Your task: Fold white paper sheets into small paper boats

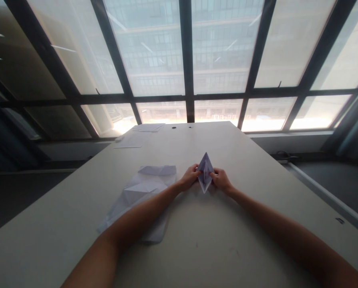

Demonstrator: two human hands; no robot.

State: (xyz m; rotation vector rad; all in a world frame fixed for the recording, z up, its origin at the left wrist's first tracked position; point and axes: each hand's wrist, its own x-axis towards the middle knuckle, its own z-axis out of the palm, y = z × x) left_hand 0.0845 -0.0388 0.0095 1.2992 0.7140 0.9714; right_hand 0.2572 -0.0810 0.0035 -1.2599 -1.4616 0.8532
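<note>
your left hand [191, 176] and right hand [221, 179] were curled partly closed, pinching opposite sides of the folded paper [205, 173] between thumbs and fingers, above the white counter [209, 240]. creased sheets [145, 190] lay beside your left forearm, partly beneath it; windows [218, 48] stood beyond.

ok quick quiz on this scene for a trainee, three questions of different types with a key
1. True or false: the left hand and right hand both hold the folded paper.
2. The creased paper is crossed in this view by the: (a) left forearm (b) right forearm.
3. Fill in: past the table's far end are framed ____.

Key: 1 true; 2 a; 3 windows.
</note>
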